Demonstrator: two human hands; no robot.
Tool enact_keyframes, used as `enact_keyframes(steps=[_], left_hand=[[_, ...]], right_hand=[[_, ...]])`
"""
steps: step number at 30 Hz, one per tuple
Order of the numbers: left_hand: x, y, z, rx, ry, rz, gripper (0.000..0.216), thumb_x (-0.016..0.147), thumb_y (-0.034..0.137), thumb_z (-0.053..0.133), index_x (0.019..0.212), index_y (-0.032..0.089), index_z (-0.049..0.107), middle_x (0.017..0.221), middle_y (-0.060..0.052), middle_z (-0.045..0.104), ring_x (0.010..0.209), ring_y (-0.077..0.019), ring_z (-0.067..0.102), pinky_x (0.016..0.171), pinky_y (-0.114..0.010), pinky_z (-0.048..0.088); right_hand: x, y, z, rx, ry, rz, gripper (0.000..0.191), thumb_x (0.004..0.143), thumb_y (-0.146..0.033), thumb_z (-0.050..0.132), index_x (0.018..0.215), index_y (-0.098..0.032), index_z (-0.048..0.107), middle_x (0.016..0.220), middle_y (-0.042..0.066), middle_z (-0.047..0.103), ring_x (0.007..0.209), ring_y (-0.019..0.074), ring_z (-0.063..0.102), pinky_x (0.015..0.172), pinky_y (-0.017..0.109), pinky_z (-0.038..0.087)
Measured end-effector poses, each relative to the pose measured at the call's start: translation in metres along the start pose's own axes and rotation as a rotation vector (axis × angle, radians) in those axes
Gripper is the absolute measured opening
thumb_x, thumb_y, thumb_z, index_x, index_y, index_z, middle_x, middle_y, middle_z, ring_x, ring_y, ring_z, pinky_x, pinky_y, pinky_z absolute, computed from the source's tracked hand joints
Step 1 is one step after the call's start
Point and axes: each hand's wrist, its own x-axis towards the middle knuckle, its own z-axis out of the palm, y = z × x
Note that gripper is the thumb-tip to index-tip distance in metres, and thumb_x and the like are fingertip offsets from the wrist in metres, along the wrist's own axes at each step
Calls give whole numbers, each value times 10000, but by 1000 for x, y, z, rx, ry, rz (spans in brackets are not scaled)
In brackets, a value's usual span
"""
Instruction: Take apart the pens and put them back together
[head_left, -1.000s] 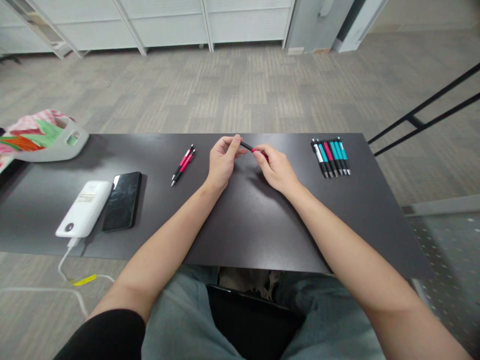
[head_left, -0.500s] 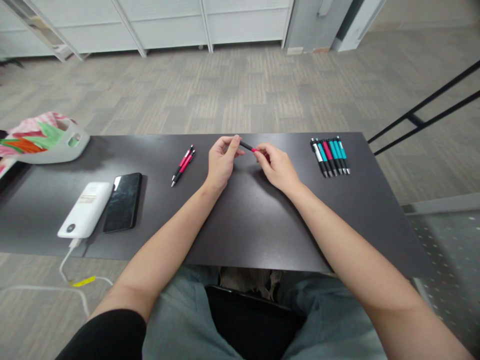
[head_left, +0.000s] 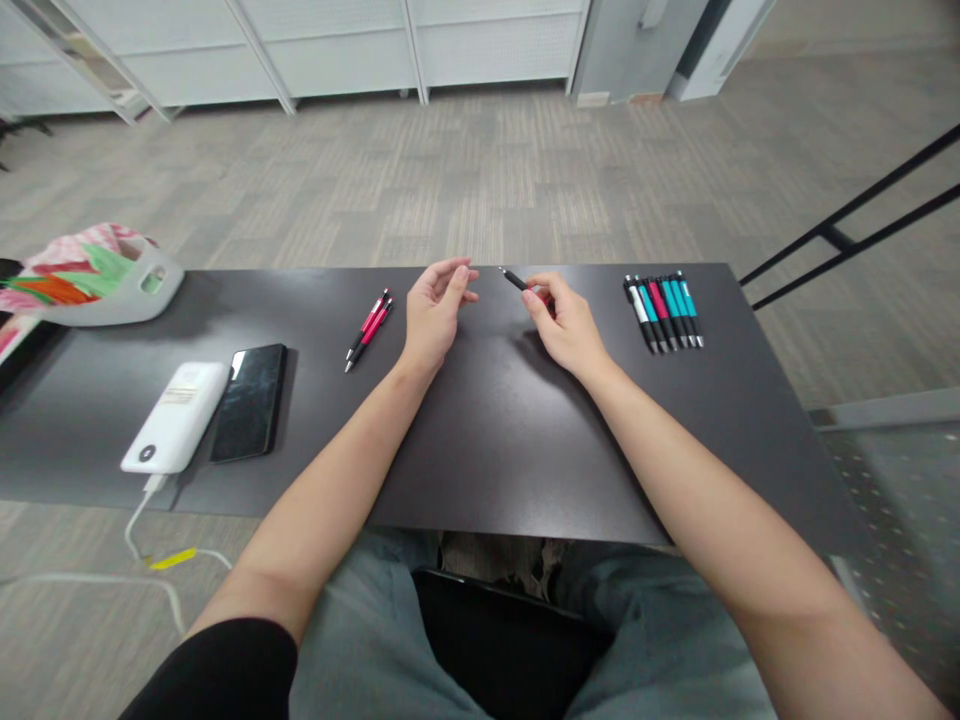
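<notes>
Between the thumb and fingers of my right hand (head_left: 564,325) is a pen (head_left: 515,280) with a black grip and metal tip. The tip points up and left, and a bit of red body shows at my fingers. My left hand (head_left: 439,308) is raised over the table to the left of the tip, fingers apart and holding nothing. Left of it, two red pens (head_left: 370,332) with black grips lie slanted side by side. On the right lies a row of several pens (head_left: 663,312), white, teal and red, with black grips.
The dark table (head_left: 480,450) spans the view. On its left are a white power bank (head_left: 177,418) with a cable (head_left: 135,520), a black phone (head_left: 250,402) and a white basket (head_left: 142,290) of colourful items. A black metal frame (head_left: 840,240) stands beyond the right edge.
My left hand has let go of the pen's grip end and moved slightly left. The pen stays in my right hand, its metal tip now exposed.
</notes>
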Motion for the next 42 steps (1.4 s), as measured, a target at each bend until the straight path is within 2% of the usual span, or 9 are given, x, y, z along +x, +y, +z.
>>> enact_keyframes(steps=[6, 9, 13, 17, 26, 32, 36, 39, 42], left_hand=[[-1, 3, -5, 109, -54, 46, 107, 1168, 335, 893, 1168, 255, 822, 1169, -68, 949, 859, -176, 867, 854, -305, 693], [-4, 11, -11, 391, -161, 131, 24, 1136, 262, 875, 1134, 249, 855, 1133, -56, 942, 887, -201, 853, 830, -330, 637], [-7, 19, -19, 791, -328, 242, 96, 1097, 185, 841, 1110, 260, 899, 1178, -61, 941, 960, -255, 828, 968, -418, 600], [-6, 11, -21, 902, -369, 239, 152, 1008, 169, 890, 1083, 300, 905, 1120, -56, 936, 1011, -325, 813, 1091, -504, 527], [-7, 6, -20, 792, -291, 232, 382, 844, 107, 951, 1167, 309, 914, 1157, -58, 950, 1053, -344, 819, 1223, -546, 454], [-5, 23, -5, 156, -243, 24, 390, 1016, 510, 1060, 1302, 282, 926, 1254, -89, 944, 1127, -272, 866, 1082, -391, 628], [-8, 31, 1, -64, -339, -78, 409, 1053, 607, 1056, 1291, 289, 959, 1225, -94, 944, 1021, -228, 867, 1004, -361, 695], [-12, 30, 2, -129, -382, -162, 412, 1069, 640, 1039, 1301, 308, 965, 1228, -91, 952, 931, -205, 846, 889, -341, 703], [-15, 27, 4, -185, -445, -181, 488, 1040, 712, 1046, 1315, 317, 963, 1222, -90, 961, 904, -204, 848, 910, -358, 723]], right_hand=[[2, 5, 0, -3, 33, 41, 596, 1138, -873, 661, 1264, -297, 744, 979, 49, 724, 930, 297, 646, 953, 463, 561], [2, 3, -1, -4, 31, 55, 600, 1136, -887, 660, 1224, -299, 744, 989, 49, 732, 925, 292, 636, 971, 466, 563], [2, 1, -2, -3, 18, 58, 563, 1140, -855, 675, 1185, -299, 746, 984, 43, 733, 912, 284, 627, 978, 460, 564], [2, -1, -2, 11, 11, 55, 532, 1141, -828, 700, 1158, -298, 749, 963, 44, 727, 915, 289, 631, 967, 457, 562], [2, -5, -3, 52, -15, 52, 379, 1153, -670, 745, 1179, -293, 739, 1004, 52, 741, 985, 299, 659, 1040, 470, 573], [-2, -23, 5, 403, -197, 178, 587, 1116, -875, 772, 1209, -296, 754, 951, 5, 708, 724, 190, 533, 674, 356, 453], [-7, -37, 10, 622, -344, 279, 618, 1076, -894, 852, 1115, -293, 713, 748, -75, 493, 597, 139, 334, 558, 314, 289], [-9, -48, 9, 767, -424, 402, 597, 1101, -850, 859, 1024, -288, 672, 710, -103, 338, 574, 124, 214, 524, 304, 189], [-11, -58, 8, 858, -474, 470, 617, 1134, -850, 815, 961, -286, 635, 692, -117, 270, 567, 114, 129, 507, 299, 141]])
